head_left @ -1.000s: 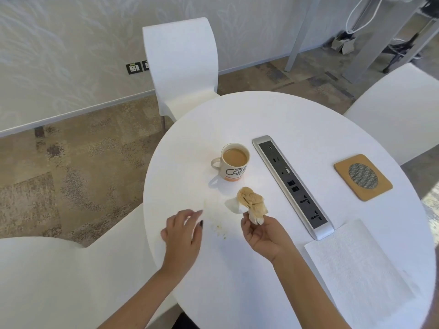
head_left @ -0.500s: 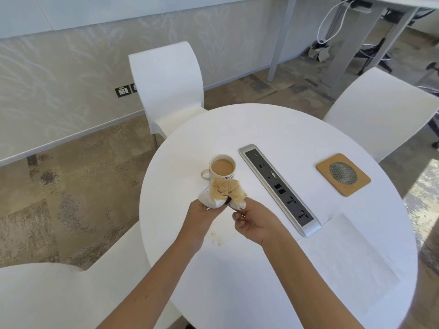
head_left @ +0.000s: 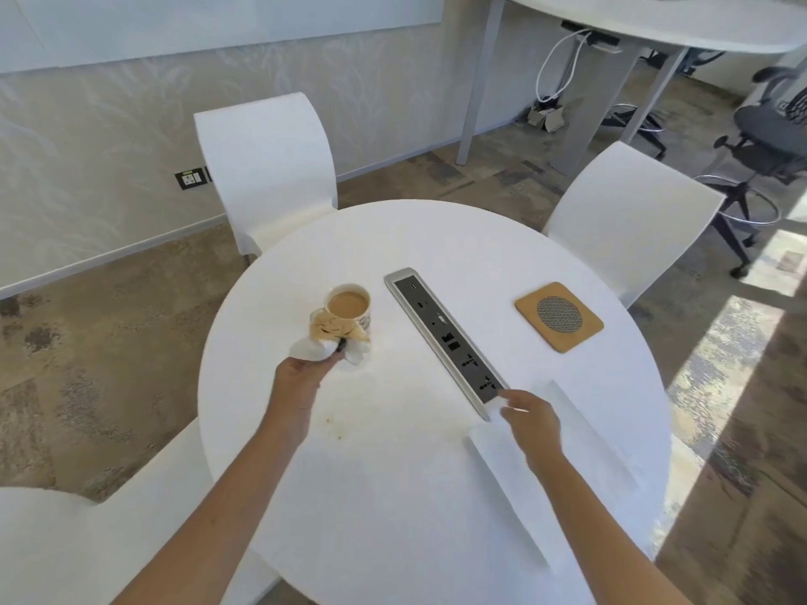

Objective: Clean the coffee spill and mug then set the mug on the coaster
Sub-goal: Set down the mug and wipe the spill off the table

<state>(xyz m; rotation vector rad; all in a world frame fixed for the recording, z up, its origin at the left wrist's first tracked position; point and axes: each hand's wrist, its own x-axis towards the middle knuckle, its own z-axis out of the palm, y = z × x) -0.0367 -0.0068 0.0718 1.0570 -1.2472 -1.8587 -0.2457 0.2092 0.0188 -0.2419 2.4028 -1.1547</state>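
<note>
The mug, white with dark lettering and full of milky coffee, stands on the round white bench a little left of the frame's centre, just left of the long grey socket strip set into the top. Pressed against the mug's near side is a crumpled, coffee-stained tissue, brown at the top and white below. The left hand grips that tissue from below, fingers curled round its white lower part, so this grip sits just below and left of the mug, with the wad between hand and cup; whether the fingers touch the mug itself cannot be told. The right hand is well apart from the mug, lower right of centre, fingers loosely extended and holding nothing, its tips at the near end of the socket strip and the top edge of a clean white paper towel lying flat on the bench. A few brown coffee drops remain on the bench between the two forearms. The square cork coaster lies right of the strip, bare, well away from the mug.
</note>
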